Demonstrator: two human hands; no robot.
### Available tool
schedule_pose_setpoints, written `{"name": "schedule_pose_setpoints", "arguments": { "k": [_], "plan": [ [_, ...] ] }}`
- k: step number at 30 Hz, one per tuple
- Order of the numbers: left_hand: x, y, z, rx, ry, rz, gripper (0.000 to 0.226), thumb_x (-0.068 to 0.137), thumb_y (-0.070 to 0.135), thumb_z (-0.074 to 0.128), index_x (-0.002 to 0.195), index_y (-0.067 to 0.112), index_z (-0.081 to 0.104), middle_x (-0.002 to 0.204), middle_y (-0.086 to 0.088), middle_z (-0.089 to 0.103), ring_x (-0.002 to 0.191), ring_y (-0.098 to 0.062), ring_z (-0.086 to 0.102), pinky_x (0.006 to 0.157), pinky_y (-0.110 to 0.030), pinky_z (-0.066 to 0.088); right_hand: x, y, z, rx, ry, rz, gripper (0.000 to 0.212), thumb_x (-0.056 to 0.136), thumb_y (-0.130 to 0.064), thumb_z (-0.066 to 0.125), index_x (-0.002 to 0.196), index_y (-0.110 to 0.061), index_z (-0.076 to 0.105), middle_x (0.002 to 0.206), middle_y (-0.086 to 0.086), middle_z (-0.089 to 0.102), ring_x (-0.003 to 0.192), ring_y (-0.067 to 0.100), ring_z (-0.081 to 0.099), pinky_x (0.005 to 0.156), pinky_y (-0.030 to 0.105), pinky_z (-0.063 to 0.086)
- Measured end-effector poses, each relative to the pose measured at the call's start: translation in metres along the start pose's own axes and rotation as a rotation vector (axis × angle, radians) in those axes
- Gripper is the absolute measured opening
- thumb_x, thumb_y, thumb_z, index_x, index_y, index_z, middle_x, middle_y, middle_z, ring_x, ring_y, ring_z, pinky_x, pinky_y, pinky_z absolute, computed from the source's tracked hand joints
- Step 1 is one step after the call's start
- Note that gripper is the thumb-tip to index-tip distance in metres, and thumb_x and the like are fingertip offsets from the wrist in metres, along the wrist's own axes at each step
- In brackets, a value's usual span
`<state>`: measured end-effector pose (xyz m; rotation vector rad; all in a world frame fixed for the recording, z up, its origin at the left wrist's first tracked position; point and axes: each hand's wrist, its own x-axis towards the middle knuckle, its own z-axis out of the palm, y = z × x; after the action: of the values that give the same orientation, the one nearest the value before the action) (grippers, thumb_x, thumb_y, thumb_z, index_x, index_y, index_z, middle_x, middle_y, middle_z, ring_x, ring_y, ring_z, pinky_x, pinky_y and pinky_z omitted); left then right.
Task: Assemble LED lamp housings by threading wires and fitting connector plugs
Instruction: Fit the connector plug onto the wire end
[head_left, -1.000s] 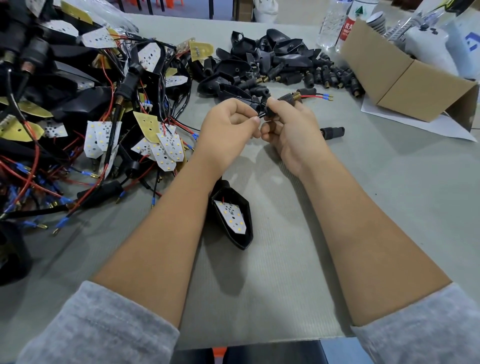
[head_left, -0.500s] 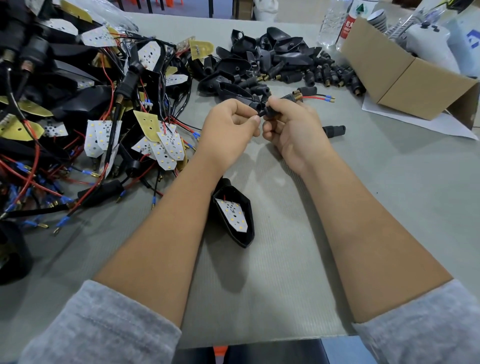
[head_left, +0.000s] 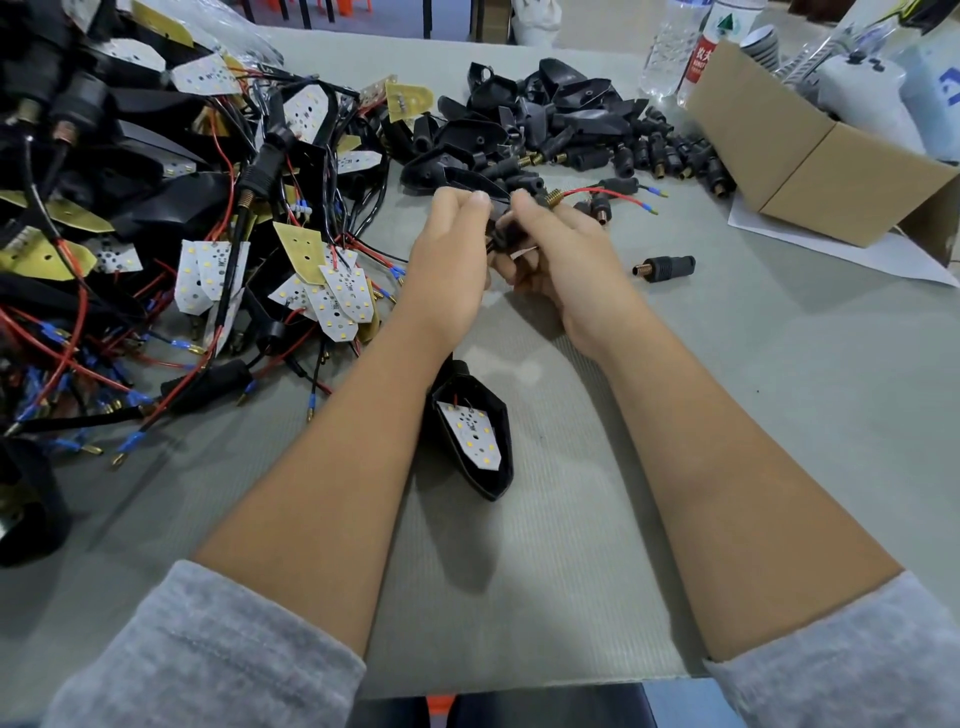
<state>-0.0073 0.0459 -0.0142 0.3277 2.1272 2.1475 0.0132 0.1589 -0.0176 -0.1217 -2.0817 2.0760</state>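
**Bench check: both hands on 1 plug/housing**

L hand (head_left: 451, 254) and R hand (head_left: 558, 254) meet at centre of table (head_left: 779, 395), raised off it. L fingers are curled round a black housing (head_left: 483, 188); R fingers pinch a black plug (head_left: 511, 228) w/ brass threaded tip (head_left: 555, 198). Housing and plug touch between the hands; exact joint hidden by fingers. 2 wires (head_left: 613, 196), red plus a thinner one, exit the brass tip to the right, each ending in a blue-sleeved terminal.

Other items:
- 1 housing w/ white LED board (head_left: 470, 428) inside, flat on table between the forearms.
- 1 loose plug (head_left: 666, 266), right of R hand, apart from it.
- Pile of empty housings and plugs (head_left: 561, 124), far centre; too many to count.
- Tangle of wired LED boards (head_left: 171, 223), left; uncountable.
- 1 cardboard box (head_left: 810, 150), far right.
- 2 bottles (head_left: 685, 47) behind it.
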Motion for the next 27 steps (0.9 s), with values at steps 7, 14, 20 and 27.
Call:
{"name": "schedule_pose_setpoints", "arguments": {
  "k": [7,14,20,27],
  "plan": [
    [0.004,-0.0044,0.0002,0.06,0.057,-0.002,0.027,0.104,0.044,0.028,0.099,0.024,0.047,0.089,0.002,0.051,0.06,-0.011,0.036,0.053,-0.029,0.029,0.0021,-0.0001,-0.0035,0.09,0.093,0.013,0.015,0.096,-0.015,0.056,0.084,-0.011,0.063,0.071,0.002,0.065,0.054,0.014,0.05,0.057,0.027,0.044],
    [0.0028,-0.0065,-0.0007,0.067,0.02,0.046,0.03,0.101,0.049,0.027,0.104,0.027,0.047,0.091,0.007,0.05,0.063,-0.008,0.036,0.056,-0.027,0.029,0.0004,0.0022,-0.0027,-0.1,0.035,-0.046,0.031,0.091,-0.02,0.067,0.065,-0.016,0.051,0.054,-0.009,0.052,0.056,0.01,0.05,0.063,0.031,0.042],
    [0.0019,-0.0081,-0.0011,0.064,-0.011,0.068,0.032,0.1,0.05,0.026,0.104,0.027,0.047,0.091,0.007,0.05,0.062,-0.008,0.036,0.055,-0.027,0.029,-0.0015,0.0022,-0.0011,-0.142,0.023,-0.046,0.034,0.089,-0.02,0.068,0.061,-0.016,0.049,0.055,-0.006,0.052,0.054,0.01,0.05,0.058,0.026,0.041],
    [0.0049,-0.0043,-0.0003,0.046,-0.026,0.002,0.013,0.101,0.033,0.042,0.093,0.028,0.052,0.084,0.004,0.057,0.051,-0.008,0.047,0.046,-0.021,0.036,-0.0013,-0.0008,-0.0003,0.024,0.099,-0.001,0.025,0.099,-0.024,0.055,0.077,-0.013,0.054,0.059,-0.002,0.057,0.051,0.011,0.05,0.053,0.025,0.041]
  ]
}}
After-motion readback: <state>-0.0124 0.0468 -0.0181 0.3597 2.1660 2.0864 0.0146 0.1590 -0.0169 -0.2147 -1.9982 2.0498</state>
